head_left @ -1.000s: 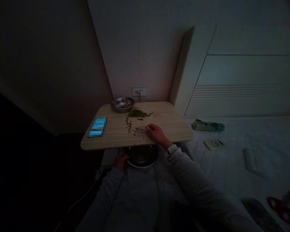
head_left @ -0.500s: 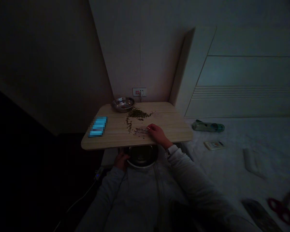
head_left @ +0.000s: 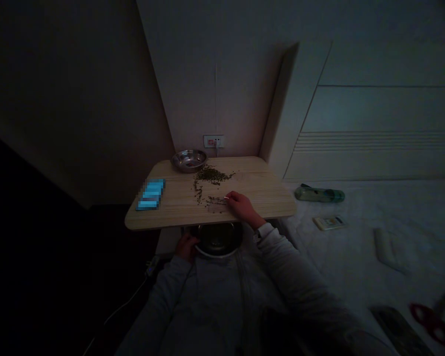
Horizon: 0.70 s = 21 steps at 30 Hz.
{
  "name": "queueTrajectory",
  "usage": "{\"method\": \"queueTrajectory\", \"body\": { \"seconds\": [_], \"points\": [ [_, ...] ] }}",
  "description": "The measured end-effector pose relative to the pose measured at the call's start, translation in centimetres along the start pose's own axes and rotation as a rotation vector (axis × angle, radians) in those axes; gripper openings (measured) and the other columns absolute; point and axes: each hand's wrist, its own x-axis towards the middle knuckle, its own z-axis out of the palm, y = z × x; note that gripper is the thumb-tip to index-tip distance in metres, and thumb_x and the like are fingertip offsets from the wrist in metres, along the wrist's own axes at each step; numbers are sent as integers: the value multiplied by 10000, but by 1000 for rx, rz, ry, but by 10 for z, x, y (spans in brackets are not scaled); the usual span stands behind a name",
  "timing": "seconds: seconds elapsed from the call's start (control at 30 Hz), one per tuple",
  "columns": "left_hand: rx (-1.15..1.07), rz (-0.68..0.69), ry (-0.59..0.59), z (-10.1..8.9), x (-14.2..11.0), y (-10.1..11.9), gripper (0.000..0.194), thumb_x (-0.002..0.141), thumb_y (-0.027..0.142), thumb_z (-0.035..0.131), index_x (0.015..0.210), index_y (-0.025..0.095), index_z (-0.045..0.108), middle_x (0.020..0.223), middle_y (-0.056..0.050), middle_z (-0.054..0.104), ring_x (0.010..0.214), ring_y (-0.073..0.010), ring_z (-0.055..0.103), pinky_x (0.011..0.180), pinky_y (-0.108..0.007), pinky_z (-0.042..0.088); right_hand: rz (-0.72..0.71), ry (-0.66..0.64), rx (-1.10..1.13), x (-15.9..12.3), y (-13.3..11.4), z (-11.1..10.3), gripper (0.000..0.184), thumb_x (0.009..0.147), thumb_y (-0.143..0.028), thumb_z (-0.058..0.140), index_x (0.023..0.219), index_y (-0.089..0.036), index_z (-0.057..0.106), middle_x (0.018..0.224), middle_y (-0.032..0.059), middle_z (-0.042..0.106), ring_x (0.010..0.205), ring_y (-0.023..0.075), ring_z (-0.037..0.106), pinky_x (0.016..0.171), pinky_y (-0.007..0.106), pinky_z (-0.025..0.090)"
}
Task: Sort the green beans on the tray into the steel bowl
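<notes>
My right hand (head_left: 239,203) is closed in a pinch on a clear, flat plastic piece (head_left: 218,204), low over the front of the wooden table (head_left: 259,185). Small green beans (head_left: 210,174) lie in a heap toward the back, with a thin trail running forward to the plastic piece. Under the table's front edge, my left hand (head_left: 187,245) grips the left rim of a dark-looking metal bowl (head_left: 217,242) at my lap. The table edge covers the bowl's far side. Too dark to make out is what lies inside it.
A shiny steel bowl (head_left: 189,160) stands at the table's back left, and a lit phone (head_left: 150,195) lies on the left. On the bed to the right are a green bottle (head_left: 319,194), another phone (head_left: 330,223), a remote (head_left: 402,331) and red-handled scissors (head_left: 432,321).
My right hand stays nearly in place, and the plastic piece has tilted slightly among the front beans. My left hand keeps its hold on the bowl.
</notes>
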Motion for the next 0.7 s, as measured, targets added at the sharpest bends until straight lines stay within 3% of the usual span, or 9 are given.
{"method": "queueTrajectory", "body": {
  "seconds": [0.7],
  "points": [
    [-9, -29, 27, 10, -7, 8, 259, 363, 133, 648, 619, 159, 623, 557, 10, 638, 587, -178, 592, 584, -297, 438, -15, -142, 99, -4, 2, -2, 112, 691, -208, 518, 694, -163, 621, 645, -23, 605, 650, 117, 514, 631, 223, 369]
  ]
}}
